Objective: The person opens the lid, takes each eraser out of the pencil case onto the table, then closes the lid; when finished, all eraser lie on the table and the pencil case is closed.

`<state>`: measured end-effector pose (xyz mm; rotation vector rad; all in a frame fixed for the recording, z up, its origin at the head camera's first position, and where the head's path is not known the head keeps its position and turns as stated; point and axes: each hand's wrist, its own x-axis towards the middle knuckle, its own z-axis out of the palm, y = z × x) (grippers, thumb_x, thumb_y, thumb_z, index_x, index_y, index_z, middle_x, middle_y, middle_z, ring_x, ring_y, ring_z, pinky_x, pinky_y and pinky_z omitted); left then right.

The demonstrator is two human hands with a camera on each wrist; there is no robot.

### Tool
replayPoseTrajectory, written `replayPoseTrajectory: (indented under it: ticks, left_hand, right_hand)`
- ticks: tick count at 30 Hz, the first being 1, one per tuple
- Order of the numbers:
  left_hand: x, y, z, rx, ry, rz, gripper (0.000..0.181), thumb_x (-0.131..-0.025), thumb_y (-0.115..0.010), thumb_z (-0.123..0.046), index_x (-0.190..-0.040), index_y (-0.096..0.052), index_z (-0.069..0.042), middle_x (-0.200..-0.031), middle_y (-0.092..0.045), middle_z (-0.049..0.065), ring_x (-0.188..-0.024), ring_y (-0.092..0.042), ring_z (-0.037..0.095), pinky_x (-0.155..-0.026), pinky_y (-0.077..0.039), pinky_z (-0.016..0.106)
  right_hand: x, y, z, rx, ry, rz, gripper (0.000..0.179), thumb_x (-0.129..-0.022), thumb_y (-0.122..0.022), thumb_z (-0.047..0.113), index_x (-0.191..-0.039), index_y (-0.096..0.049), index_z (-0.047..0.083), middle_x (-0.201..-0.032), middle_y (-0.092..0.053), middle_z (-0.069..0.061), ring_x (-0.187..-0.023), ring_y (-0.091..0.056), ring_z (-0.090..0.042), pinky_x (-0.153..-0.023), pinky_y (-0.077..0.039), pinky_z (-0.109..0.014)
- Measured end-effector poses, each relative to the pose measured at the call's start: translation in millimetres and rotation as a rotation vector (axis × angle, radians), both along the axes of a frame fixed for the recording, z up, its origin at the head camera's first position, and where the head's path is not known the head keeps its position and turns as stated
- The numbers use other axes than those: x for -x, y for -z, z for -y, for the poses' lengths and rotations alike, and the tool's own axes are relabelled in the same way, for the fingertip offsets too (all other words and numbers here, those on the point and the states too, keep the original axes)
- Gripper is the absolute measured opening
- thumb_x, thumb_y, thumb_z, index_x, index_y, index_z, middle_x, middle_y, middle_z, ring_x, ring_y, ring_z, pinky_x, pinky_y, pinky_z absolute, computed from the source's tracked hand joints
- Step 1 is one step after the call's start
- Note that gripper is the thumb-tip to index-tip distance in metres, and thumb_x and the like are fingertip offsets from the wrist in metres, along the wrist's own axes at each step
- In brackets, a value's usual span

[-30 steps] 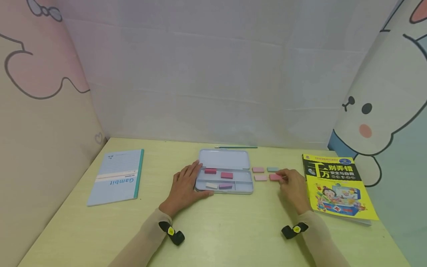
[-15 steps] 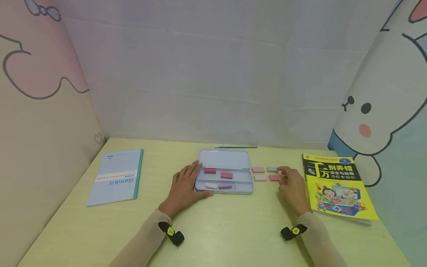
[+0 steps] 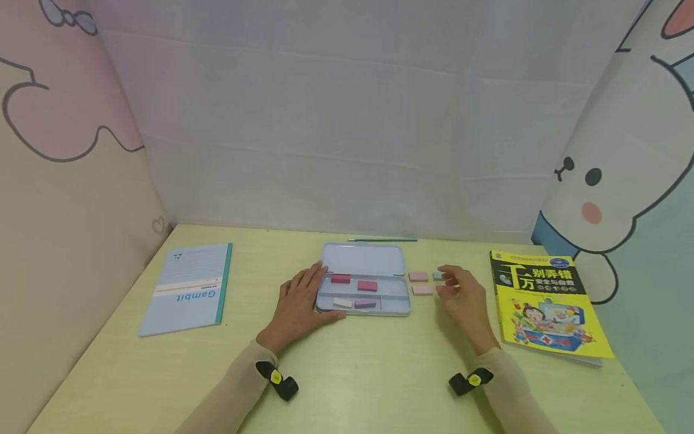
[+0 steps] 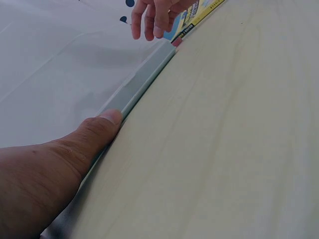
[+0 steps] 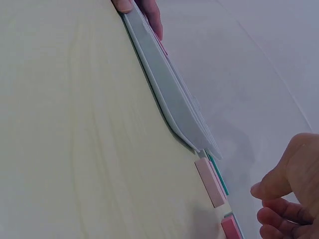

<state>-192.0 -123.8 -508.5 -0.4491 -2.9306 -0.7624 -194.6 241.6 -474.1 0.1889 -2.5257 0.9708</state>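
Observation:
A pale blue pencil box (image 3: 394, 288) lies flat with its lid (image 3: 363, 259) raised behind it. Inside are several small eraser-like blocks: two pink, one white and one purple (image 3: 365, 304). My left hand (image 3: 295, 308) holds the box's left end, thumb (image 4: 112, 117) on the front edge, fingers along the far side. My right hand (image 3: 463, 299) hovers just right of more blocks on the table, its loosely bent fingers around nothing. It partly covers a blue-green block (image 3: 437, 276) and a deep pink one (image 5: 231, 228); two lighter pink blocks, one nearer (image 5: 211, 182), show fully.
A thin green pencil (image 3: 382, 240) lies behind the box. At the left is a notebook (image 3: 187, 289) with a teal spine; at the right, a yellow and black book (image 3: 550, 307). A white sheet (image 3: 336, 132) hangs along the table's back edge.
My right hand has let go of the deep pink block in the right-hand group and shifted up and to the left over the blocks. My left hand stays on the box.

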Motion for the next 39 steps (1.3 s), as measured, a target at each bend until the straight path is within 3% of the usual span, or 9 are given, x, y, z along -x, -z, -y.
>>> replayPoseTrajectory:
  ticks: [3, 8, 11, 15, 30, 36, 39]
  left_hand:
    - [-0.1, 0.2, 0.1, 0.001, 0.001, -0.004, 0.109, -0.084, -0.081, -0.068, -0.168, -0.035, -0.017, -0.178, -0.031, 0.006, -0.16, -0.034, 0.038, -0.124, -0.03, 0.065]
    - [-0.5, -0.1, 0.6, 0.002, 0.001, 0.004, 0.11, -0.084, -0.081, -0.068, -0.169, -0.034, -0.018, -0.178, -0.03, 0.006, -0.16, -0.034, 0.038, -0.124, -0.03, 0.066]
    - [-0.7, -0.6, 0.9, 0.003, 0.001, 0.017, 0.111, -0.084, -0.081, -0.069, -0.17, -0.032, -0.018, -0.179, -0.028, 0.006, -0.16, -0.033, 0.038, -0.125, -0.028, 0.066]
    - [-0.5, -1.4, 0.7, -0.001, 0.004, 0.013, 0.111, -0.084, -0.081, -0.069, -0.17, -0.032, -0.018, -0.179, -0.028, 0.006, -0.16, -0.033, 0.038, -0.125, -0.029, 0.065]
    - [-0.8, -0.6, 1.1, -0.001, 0.003, 0.019, 0.109, -0.085, -0.08, -0.069, -0.169, -0.033, -0.018, -0.179, -0.03, 0.006, -0.16, -0.034, 0.037, -0.125, -0.029, 0.065]
    - [-0.3, 0.2, 1.2, -0.009, 0.007, 0.015, 0.109, -0.084, -0.081, -0.068, -0.169, -0.034, -0.017, -0.178, -0.03, 0.006, -0.16, -0.034, 0.037, -0.124, -0.029, 0.065]
    - [-0.1, -1.6, 1.7, -0.008, 0.009, 0.025, 0.109, -0.085, -0.08, -0.069, -0.169, -0.033, -0.018, -0.179, -0.029, 0.005, -0.161, -0.033, 0.037, -0.125, -0.028, 0.066]
  right_hand:
    - [0.5, 0.8, 5.5, 0.021, -0.033, 0.006, 0.037, -0.09, -0.075, -0.006, -0.127, -0.071, 0.002, -0.112, -0.076, -0.021, -0.099, -0.073, -0.034, -0.085, -0.055, -0.018]
    - [1.7, 3.9, 16.3, 0.02, -0.101, 0.023, 0.038, -0.091, -0.078, -0.002, -0.127, -0.071, 0.003, -0.112, -0.077, -0.018, -0.099, -0.073, -0.031, -0.088, -0.062, -0.038]
    - [1.4, 5.7, 22.2, 0.019, -0.16, 0.031, 0.038, -0.091, -0.079, 0.0, -0.128, -0.071, 0.002, -0.113, -0.078, -0.017, -0.1, -0.073, -0.031, -0.089, -0.062, -0.042]
    - [0.2, 8.4, 28.4, 0.004, -0.239, 0.014, 0.037, -0.091, -0.079, -0.001, -0.127, -0.071, 0.0, -0.114, -0.079, -0.016, -0.099, -0.073, -0.031, -0.087, -0.063, -0.043]
    - [-5.6, 5.6, 53.7, -0.065, -0.361, -0.074, 0.037, -0.086, -0.084, 0.002, -0.122, -0.075, 0.002, -0.115, -0.079, -0.015, -0.102, -0.071, -0.032, -0.089, -0.058, -0.043]
    - [-5.6, 1.9, 63.3, -0.116, -0.386, -0.006, 0.03, -0.088, -0.084, 0.008, -0.117, -0.078, 0.007, -0.12, -0.079, -0.01, -0.117, -0.071, -0.034, -0.104, -0.054, -0.056]
    - [-5.0, -0.6, 68.8, -0.142, -0.417, 0.024, 0.026, -0.089, -0.083, 0.01, -0.115, -0.08, 0.009, -0.118, -0.078, -0.01, -0.117, -0.07, -0.035, -0.105, -0.052, -0.058]
